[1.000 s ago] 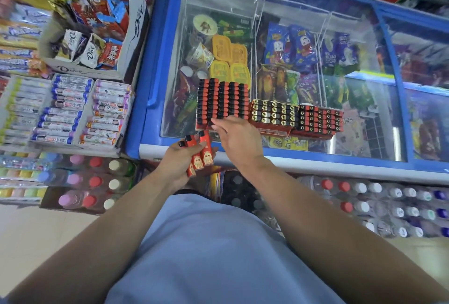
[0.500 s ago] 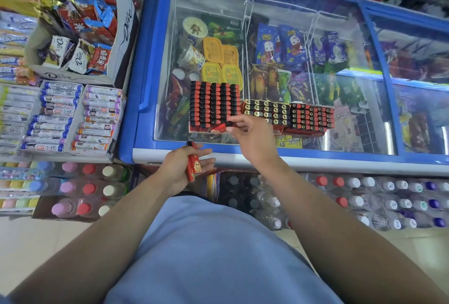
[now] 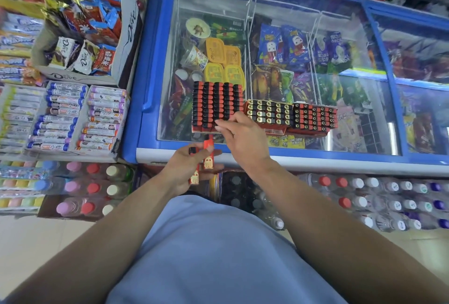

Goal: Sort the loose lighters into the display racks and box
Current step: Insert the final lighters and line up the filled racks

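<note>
Left hand (image 3: 187, 170) gripping two red lighters (image 3: 208, 155), right hand (image 3: 243, 140) loosely spread, fingertips at red rack (image 3: 216, 104)

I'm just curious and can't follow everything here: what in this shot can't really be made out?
- Head view: the right hand covers the near corner of the leftmost lighter rack, so any free slot there is hidden.
- The left hand wraps the loose lighters; their full count is hidden.
- Rack labels are too small to read.
- The freezer runs off the right edge.
- No sorting box can be identified.
</note>
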